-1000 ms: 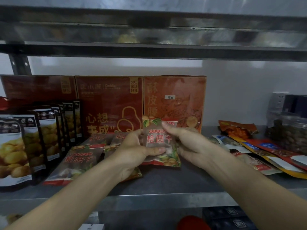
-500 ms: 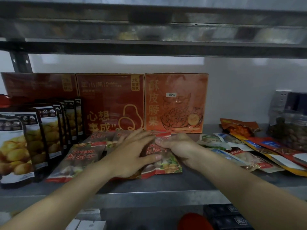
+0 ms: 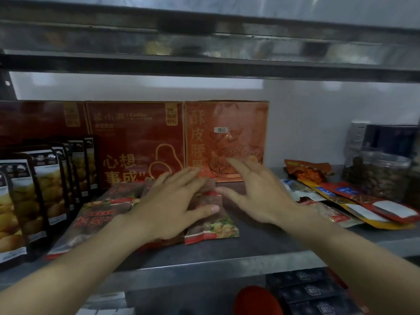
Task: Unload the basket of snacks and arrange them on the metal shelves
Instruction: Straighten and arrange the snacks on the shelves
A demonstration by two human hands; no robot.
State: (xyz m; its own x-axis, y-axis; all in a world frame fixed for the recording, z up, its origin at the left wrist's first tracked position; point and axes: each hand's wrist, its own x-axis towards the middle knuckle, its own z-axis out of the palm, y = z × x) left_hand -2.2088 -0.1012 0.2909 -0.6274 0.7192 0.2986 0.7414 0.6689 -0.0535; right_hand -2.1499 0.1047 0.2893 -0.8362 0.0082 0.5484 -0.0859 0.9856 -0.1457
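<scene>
A red-edged snack packet (image 3: 213, 226) lies flat on the grey metal shelf (image 3: 250, 246), in front of the boxes. My left hand (image 3: 168, 208) lies over its left part with straight, spread fingers and the thumb on the packet's middle. My right hand (image 3: 256, 196) hovers just right of the packet, fingers spread and relaxed, holding nothing. Similar packets (image 3: 91, 221) lie flat to the left, partly under my left forearm. The basket is out of view.
Two red boxes (image 3: 136, 144) and an orange box (image 3: 227, 139) stand against the back wall. Dark upright pouches (image 3: 38, 192) line the left. Flat packets (image 3: 354, 205) and a clear jar (image 3: 381, 176) fill the right. Another shelf (image 3: 204, 62) runs overhead; dark boxes (image 3: 313, 292) sit below.
The packet, held upright in both hands a second ago, was laid flat on the shelf. My right hand has let go and lifted off to the right; both hands have opened.
</scene>
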